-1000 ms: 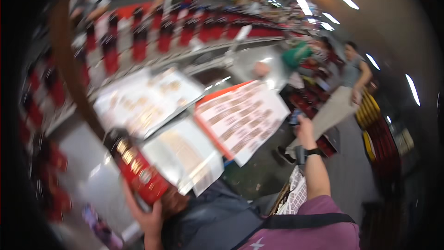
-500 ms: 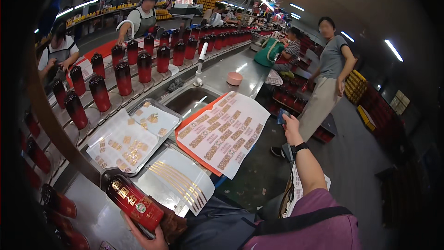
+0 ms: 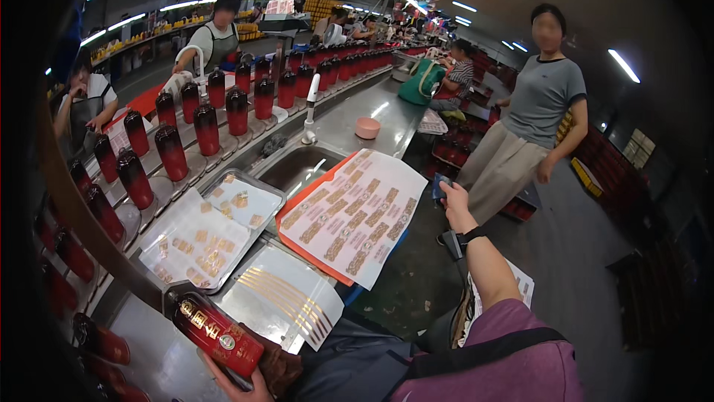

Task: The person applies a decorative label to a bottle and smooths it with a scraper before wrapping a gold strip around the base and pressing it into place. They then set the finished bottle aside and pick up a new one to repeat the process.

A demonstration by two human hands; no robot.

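A red bottle (image 3: 216, 335) with a dark shoulder and gold decoration lies tilted at the lower left, its base toward me. My left hand (image 3: 242, 388) is closed around its lower end from below, beside a bunched brown cloth (image 3: 279, 363). Stretched out to the right, away from the bench, my right hand (image 3: 455, 203) pinches a small dark blue flat piece (image 3: 439, 186), whose kind I cannot make out. Next to the bottle, a sheet with gold strips (image 3: 286, 290) lies on the bench. A metal tray (image 3: 277, 195) behind it carries gold decals on white backing.
A large printed decal sheet (image 3: 357, 216) rests on an orange board (image 3: 297, 197) partly over the sink (image 3: 305, 168). Red bottles (image 3: 172, 153) line the conveyor, and a pink bowl (image 3: 367, 127) stands beyond the white tap (image 3: 311, 108). A person (image 3: 547, 97) stands beyond my right hand.
Conveyor bottles have shifted. The person at the right appears nearer and turned more toward me; a co-worker at the far left has raised a hand. Both my hands keep their grips.
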